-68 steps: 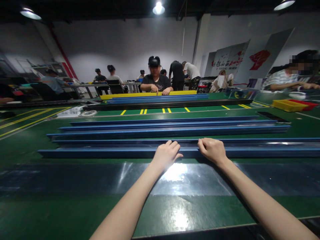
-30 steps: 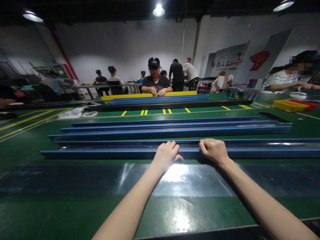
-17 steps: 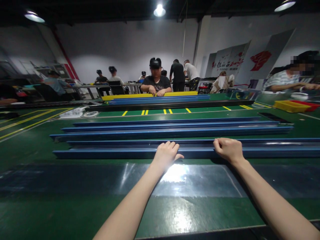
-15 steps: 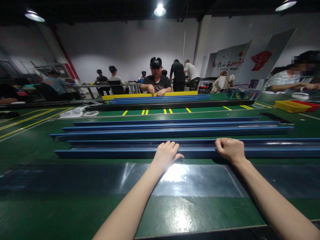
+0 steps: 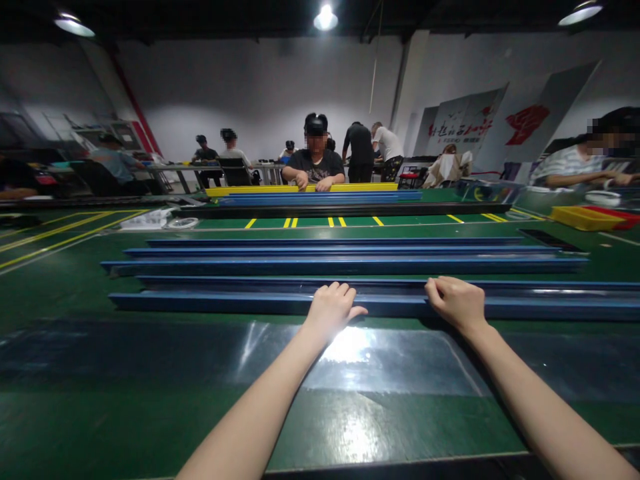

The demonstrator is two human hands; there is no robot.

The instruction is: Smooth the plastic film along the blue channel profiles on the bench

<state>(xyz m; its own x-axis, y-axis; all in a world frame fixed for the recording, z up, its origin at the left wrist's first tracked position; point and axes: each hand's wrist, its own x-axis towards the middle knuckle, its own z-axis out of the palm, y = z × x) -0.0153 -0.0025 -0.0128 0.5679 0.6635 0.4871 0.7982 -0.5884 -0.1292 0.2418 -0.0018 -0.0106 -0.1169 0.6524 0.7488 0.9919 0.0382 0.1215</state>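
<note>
A long blue channel strip (image 5: 210,303) lies crosswise before me, with clear plastic along its trough. My left hand (image 5: 333,303) is closed over its near wall, fingers curled into the trough and thumb out to the right. Farther right along the same strip, my right hand (image 5: 457,300) is folded like a fist against it; its fingertips are hidden underneath. Between my forearms and beyond them, a sheet of clear film (image 5: 400,363) lies flat on the green table (image 5: 320,427), reflecting the lamp.
Behind the strip lie more blue channels (image 5: 250,267) and a dark phone-like slab (image 5: 553,241). Farther off are a black bar (image 5: 350,210) and a yellow strip (image 5: 250,191) under a co-worker's hands (image 5: 315,181). Yellow and red trays (image 5: 585,218) stand at right.
The view has shifted slightly. My right hand has moved a little left along the blue strip; my left hand stays at nearly the same spot.
</note>
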